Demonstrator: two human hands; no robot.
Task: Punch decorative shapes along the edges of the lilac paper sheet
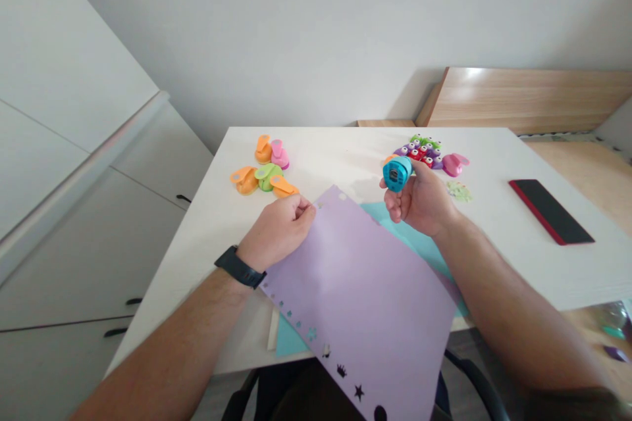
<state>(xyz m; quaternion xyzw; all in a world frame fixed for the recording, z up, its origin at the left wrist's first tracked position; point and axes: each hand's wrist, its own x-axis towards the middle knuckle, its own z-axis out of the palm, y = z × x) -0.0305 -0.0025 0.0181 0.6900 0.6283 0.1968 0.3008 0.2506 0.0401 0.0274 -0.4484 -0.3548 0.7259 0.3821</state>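
Observation:
My left hand (280,229), with a black watch on the wrist, is closed in a pinch on the upper left edge of a lilac paper sheet (363,302). Shaped holes run along the sheet's edges. My right hand (419,200) is raised above the sheet's far corner and is closed round a small blue craft punch (396,173), its underside turned toward me. A light blue sheet (424,243) lies under the lilac one on the white table (345,151).
Orange, green and pink punches (264,174) lie at the far left of the table. A cluster of small punches (427,151) and green paper cut-outs (459,192) sit at the far right. A dark phone (550,210) lies right. White cabinets (99,223) stand left.

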